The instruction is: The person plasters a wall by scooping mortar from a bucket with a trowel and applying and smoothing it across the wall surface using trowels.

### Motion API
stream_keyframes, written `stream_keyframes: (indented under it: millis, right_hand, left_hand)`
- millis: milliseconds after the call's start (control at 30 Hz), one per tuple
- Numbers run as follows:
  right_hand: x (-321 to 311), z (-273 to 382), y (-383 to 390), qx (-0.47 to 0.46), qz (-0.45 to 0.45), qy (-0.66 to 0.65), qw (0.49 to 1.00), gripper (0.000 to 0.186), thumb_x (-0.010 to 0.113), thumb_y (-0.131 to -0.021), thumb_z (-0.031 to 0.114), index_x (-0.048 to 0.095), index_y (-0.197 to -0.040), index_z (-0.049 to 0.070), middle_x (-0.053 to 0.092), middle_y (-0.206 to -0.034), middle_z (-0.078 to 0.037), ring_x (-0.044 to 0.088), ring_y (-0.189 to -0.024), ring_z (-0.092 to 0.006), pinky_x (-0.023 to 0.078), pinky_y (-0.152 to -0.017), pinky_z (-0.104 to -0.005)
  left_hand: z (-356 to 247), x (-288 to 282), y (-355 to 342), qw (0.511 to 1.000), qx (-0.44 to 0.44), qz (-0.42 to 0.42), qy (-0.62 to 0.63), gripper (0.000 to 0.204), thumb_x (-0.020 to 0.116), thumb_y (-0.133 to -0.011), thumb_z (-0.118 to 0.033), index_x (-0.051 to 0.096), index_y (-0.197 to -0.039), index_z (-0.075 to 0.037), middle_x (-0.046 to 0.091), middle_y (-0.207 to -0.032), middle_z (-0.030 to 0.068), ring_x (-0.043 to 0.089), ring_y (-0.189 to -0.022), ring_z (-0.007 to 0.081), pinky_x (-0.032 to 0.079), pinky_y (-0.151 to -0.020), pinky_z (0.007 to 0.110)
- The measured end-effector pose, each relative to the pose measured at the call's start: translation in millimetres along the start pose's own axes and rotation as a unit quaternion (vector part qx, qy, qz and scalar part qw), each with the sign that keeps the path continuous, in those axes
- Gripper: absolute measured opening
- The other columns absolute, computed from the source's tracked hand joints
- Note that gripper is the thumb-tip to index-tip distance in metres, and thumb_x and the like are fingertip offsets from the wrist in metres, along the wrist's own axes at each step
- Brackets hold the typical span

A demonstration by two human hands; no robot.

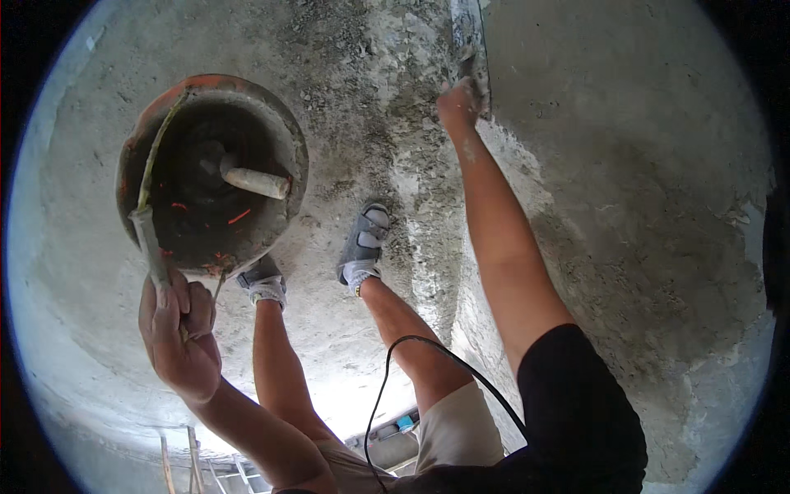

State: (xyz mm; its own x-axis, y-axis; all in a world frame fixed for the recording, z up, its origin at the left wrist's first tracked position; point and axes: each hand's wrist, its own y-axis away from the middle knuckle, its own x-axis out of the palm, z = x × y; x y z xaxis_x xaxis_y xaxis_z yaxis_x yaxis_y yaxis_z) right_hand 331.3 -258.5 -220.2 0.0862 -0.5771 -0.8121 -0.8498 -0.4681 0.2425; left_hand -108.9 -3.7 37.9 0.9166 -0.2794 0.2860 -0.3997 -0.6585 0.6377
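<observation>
View from the head, looking down. The left hand is closed in a fist around the thin bent wire handle of a round, orange-rimmed, mortar-caked bucket, which hangs just ahead of and above that fist in the picture, over the rough grey concrete floor. The handle runs in a shallow arc from the fist up the bucket's left rim; its long axis lies near-vertical in the frame.

The bucket holds a dark layer of wet mortar and a tool with a pale wooden grip, the grip pointing right toward the rim; the tool's blade is buried or in shadow and cannot be made out.

The right hand is stretched far forward, fingers closed on the handle of a flat metal plastering trowel whose blade lies against the grey plastered wall, its long axis running up the frame along the wall's edge. The bucket lies well to the left of this hand; the left hand is by far the nearer to it.

Two feet in grey sandals stand between bucket and wall. A black cable loops across the thigh.
</observation>
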Motion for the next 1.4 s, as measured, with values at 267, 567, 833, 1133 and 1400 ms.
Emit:
stream_keyframes:
  millis: [267,567,833,1133,1400]
  right_hand:
    - [-152.8,18.9,115.7,0.053,-0.022,-0.231,0.971,0.052,0.055,-0.092,0.026,0.040,-0.125,-0.011,0.051,-0.120,-0.031,0.055,-0.106,-0.0374,0.045,-0.082,-0.0526]
    - [-53.2,12.6,81.3,-0.107,0.020,0.120,0.987,0.039,0.061,-0.085,0.021,0.049,-0.111,-0.006,0.058,-0.104,-0.025,0.056,-0.104,-0.0375,0.039,-0.090,-0.0466]
    - [-54.4,25.5,116.9,0.033,-0.077,-0.141,0.986,0.044,0.056,-0.090,0.030,0.049,-0.114,-0.006,0.056,-0.116,-0.024,0.053,-0.110,-0.0398,0.032,-0.097,-0.0525]
    - [-98.8,31.0,39.2,0.036,-0.059,-0.218,0.974,0.045,0.055,-0.090,0.024,0.044,-0.120,-0.007,0.056,-0.109,-0.025,0.056,-0.103,-0.0350,0.041,-0.091,-0.0469]
    - [-81.2,85.0,78.8,0.021,0.019,-0.303,0.953,0.047,0.056,-0.089,0.026,0.043,-0.120,-0.007,0.061,-0.094,-0.022,0.060,-0.082,-0.0395,0.037,-0.082,-0.0502]
  left_hand:
    - [-9.5,-32.7,2.8,1.000,0.001,0.012,-0.016,0.024,0.038,-0.096,-0.022,0.037,-0.077,-0.008,0.024,-0.060,-0.0042,0.018,-0.050,0.0043,0.014,-0.048,0.023]
    - [-3.4,-25.8,-2.7,1.000,0.005,0.005,-0.007,0.022,0.037,-0.096,-0.019,0.036,-0.078,-0.008,0.024,-0.061,-0.0037,0.017,-0.051,0.0050,0.015,-0.048,0.024]
    - [-1.9,-28.6,1.9,0.999,0.012,0.033,0.027,0.024,0.038,-0.097,-0.020,0.036,-0.077,-0.008,0.023,-0.063,-0.0040,0.019,-0.050,0.0049,0.015,-0.048,0.023]
    - [-6.9,-37.0,4.1,0.999,-0.003,0.038,-0.003,0.023,0.039,-0.097,-0.022,0.043,-0.083,-0.005,0.028,-0.066,-0.0038,0.021,-0.051,0.0044,0.015,-0.047,0.023]
    - [-7.5,-38.9,5.8,0.999,-0.007,0.025,-0.028,0.026,0.043,-0.096,-0.027,0.044,-0.083,-0.004,0.030,-0.067,-0.0032,0.022,-0.051,0.0039,0.014,-0.046,0.023]
